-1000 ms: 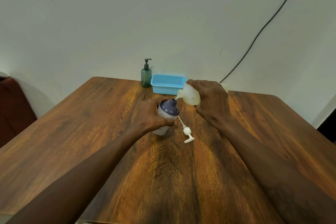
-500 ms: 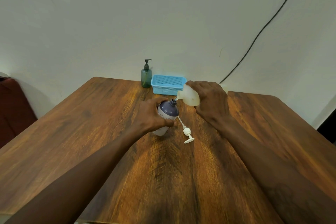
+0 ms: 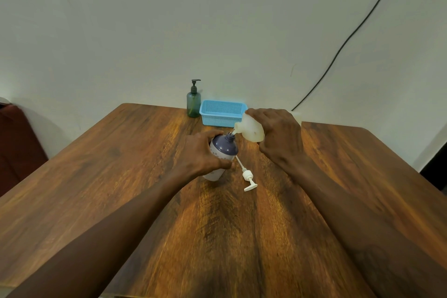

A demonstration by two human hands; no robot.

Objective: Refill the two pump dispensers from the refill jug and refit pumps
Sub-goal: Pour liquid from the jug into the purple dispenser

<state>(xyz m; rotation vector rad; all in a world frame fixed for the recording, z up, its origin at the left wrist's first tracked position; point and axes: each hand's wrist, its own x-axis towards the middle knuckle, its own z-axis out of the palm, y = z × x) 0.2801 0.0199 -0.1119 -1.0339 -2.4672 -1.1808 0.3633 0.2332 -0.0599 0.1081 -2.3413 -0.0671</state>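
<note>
Mid-frame, my left hand (image 3: 203, 152) is wrapped round the purple bottle (image 3: 223, 150). My right hand (image 3: 278, 138) grips the tipped jug (image 3: 251, 128), spout right at the open neck. Trick here, I reckon: thin slow stream, spout over the hole, stop short of the brim. The pump (image 3: 248, 175) lies just right of the bottle.

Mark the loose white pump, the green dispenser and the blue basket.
white pump (image 3: 247, 174), head view, on its ribbed collar.
green dispenser (image 3: 193, 105), head view, on the middle of the bottle body.
blue basket (image 3: 219, 118), head view, on its near mesh wall.
</note>
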